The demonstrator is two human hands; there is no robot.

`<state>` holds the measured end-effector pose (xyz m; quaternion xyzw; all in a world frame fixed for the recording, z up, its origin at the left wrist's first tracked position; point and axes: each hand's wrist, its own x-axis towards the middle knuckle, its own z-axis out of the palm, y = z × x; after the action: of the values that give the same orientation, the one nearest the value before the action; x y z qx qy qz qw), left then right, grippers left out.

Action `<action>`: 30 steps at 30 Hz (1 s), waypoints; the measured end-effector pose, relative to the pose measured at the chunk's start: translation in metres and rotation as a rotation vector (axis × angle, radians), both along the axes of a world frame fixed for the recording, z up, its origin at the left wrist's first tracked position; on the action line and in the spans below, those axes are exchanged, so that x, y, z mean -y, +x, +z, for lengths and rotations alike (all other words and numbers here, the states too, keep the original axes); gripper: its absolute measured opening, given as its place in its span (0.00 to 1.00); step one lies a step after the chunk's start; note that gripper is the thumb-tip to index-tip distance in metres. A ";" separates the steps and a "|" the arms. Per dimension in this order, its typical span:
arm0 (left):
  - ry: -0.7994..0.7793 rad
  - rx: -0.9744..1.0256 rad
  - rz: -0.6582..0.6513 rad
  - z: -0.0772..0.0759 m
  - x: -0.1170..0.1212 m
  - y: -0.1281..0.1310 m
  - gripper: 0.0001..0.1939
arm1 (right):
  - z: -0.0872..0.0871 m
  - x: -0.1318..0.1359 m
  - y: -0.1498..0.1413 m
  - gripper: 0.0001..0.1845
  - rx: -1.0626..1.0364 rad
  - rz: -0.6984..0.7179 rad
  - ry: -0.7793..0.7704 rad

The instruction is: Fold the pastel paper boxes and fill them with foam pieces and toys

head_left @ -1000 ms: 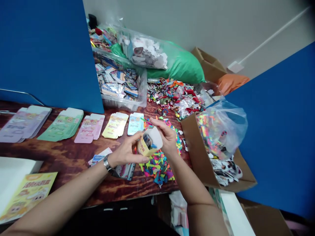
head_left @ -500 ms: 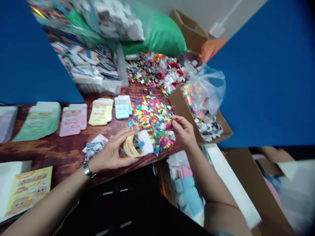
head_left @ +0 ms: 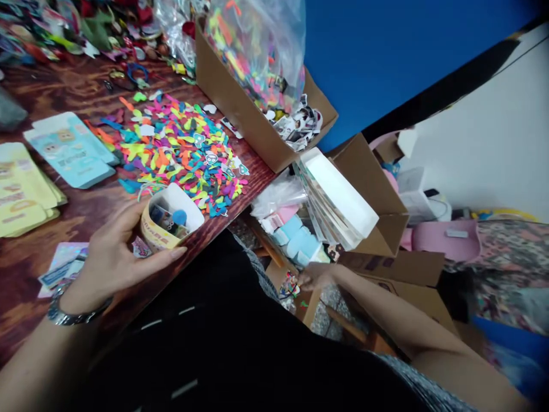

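Right hand had moved off the tabletop to 5 o'clock, its grip not determinable, while the spread left hand cupped an open paperboard box at 9 o'clock near the edge of the wooden table, where a careless tilt could spill its contents.

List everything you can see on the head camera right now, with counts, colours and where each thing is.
wooden table: one, dark reddish-brown, left of view
cut-out pieces: many, bright mixed colours, loose heap on the table
flat printed cartons: one stack, light blue, on the table
flat printed cartons: one stack, yellow, on the table's left edge
cardboard box: one, brown, on the table's far right
plastic bag: one, clear, full of coloured pieces, in the cardboard box
small paper box: one, yellow and white, small items inside, in the left hand
wristwatch: one, silver, on the left wrist
left hand: holding the small paper box over the table
right hand: below the table edge, near cardboard
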<state>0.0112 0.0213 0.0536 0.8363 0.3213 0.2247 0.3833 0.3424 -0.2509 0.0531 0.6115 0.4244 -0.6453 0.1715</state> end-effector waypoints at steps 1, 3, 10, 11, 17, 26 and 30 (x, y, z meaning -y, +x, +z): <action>-0.004 -0.013 -0.020 -0.001 0.001 0.002 0.37 | 0.002 -0.011 0.004 0.10 -0.011 -0.012 0.025; -0.006 -0.026 -0.066 -0.003 0.002 0.006 0.37 | 0.008 -0.048 0.010 0.11 -0.049 -0.069 0.167; -0.038 0.041 -0.207 -0.001 0.009 0.014 0.40 | 0.008 -0.211 -0.060 0.30 -0.647 -0.457 0.844; -0.055 0.037 -0.194 0.000 0.008 0.013 0.39 | 0.003 -0.226 -0.074 0.30 -0.736 -0.462 0.796; -0.125 0.079 0.045 -0.001 -0.007 0.000 0.38 | -0.020 -0.301 -0.115 0.20 -0.758 -0.465 0.753; -0.050 0.070 0.296 -0.016 -0.021 -0.016 0.36 | -0.022 -0.461 -0.088 0.15 -0.102 -0.211 1.308; -0.067 0.076 0.399 -0.023 -0.020 -0.026 0.33 | -0.021 -0.529 -0.060 0.15 0.356 -0.001 1.318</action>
<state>-0.0151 0.0410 0.0305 0.7339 0.4732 0.3168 0.3704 0.2826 0.2777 0.0325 0.6851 0.6940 -0.1418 -0.1698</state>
